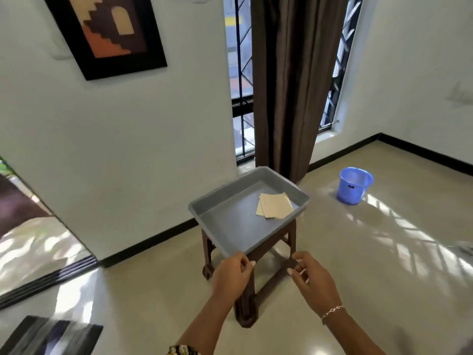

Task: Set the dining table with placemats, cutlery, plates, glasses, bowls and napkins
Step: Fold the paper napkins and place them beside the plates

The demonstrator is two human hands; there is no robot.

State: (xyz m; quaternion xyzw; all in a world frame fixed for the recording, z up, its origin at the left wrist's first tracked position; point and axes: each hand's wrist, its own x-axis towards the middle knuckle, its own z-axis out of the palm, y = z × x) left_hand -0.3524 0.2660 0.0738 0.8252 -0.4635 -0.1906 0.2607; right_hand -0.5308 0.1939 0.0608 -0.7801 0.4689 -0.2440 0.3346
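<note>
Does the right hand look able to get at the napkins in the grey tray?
Probably yes: the right hand hovers empty near the tray, and the napkins lie uncovered at its far side.

Tray point(230, 226) open from above; napkins point(275, 208) in far right corner; rim all round; curtain point(286, 98) close behind.

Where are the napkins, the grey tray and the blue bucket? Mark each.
napkins point(275, 208): head view, middle of the top sheet.
grey tray point(230, 226): head view, bare floor.
blue bucket point(350, 193): head view, front wall.
</note>
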